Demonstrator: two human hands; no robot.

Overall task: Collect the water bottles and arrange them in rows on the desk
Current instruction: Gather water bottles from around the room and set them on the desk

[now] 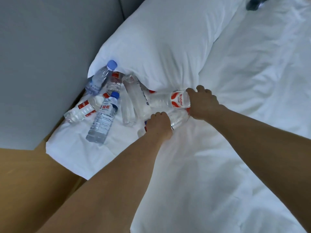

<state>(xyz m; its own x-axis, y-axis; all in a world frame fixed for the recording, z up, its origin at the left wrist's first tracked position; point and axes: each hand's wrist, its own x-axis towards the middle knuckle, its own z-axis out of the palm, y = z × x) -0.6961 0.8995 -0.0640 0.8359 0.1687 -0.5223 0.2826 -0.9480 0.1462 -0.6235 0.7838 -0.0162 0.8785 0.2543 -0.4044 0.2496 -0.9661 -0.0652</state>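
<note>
A: What are the hands doing?

B: The right hand (202,103) is wrapped round one end of the red-and-white labelled bottle (176,99), fingers curled over the top of it. That bottle lies on its side just below the lower edge of the pillow (168,39).

A: And the other one?

B: The left hand (159,125) is bent over a clear bottle (180,117), fingers curled across its body. It also lies on its side, right beside the labelled one but one step further from the pillow, on the white sheet (227,165).

A: Where are the rest?

B: Heaped at the pillow's lower left corner. A plain bottle (139,100) and a second plain bottle (128,108) lie side by side, running out from under the pillow's edge. A pale-capped bottle (100,79) leans against the corner itself, and a small red-labelled bottle (114,83) sits next to it, touching the pillow.

A: Anything further out?

B: Yes. A blue-capped bottle (102,118) lies away from the corner, and a red-banded bottle (80,111) lies beside it, between the pillow and the grey headboard (42,64).

A: Anything past the pillow?

B: Only a dark object (254,3) beyond its far end. I cannot tell what it is.
</note>
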